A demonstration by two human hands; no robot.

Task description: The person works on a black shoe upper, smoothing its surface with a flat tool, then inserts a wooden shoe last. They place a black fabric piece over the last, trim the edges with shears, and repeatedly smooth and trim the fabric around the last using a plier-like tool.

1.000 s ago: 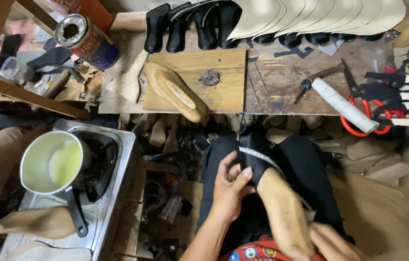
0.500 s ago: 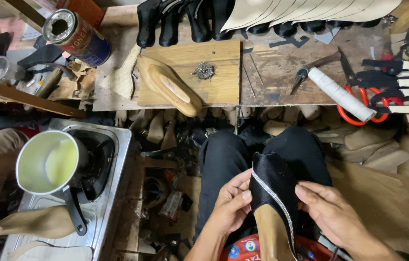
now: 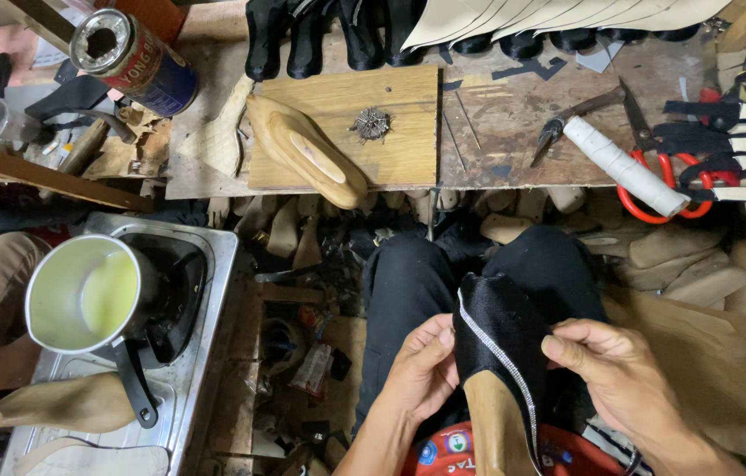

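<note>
Both hands work over the lap, below the desk's near edge. The left hand has its fingers clamped on the left side of a black shoe upper stretched over a wooden last. The right hand pinches the upper's right edge, fingers closed on the fabric. A sparkling trim strip runs down the upper's middle. On the desk, a spare wooden last lies across a wooden board; red-handled scissors sit near the right edge beside a white roll.
</note>
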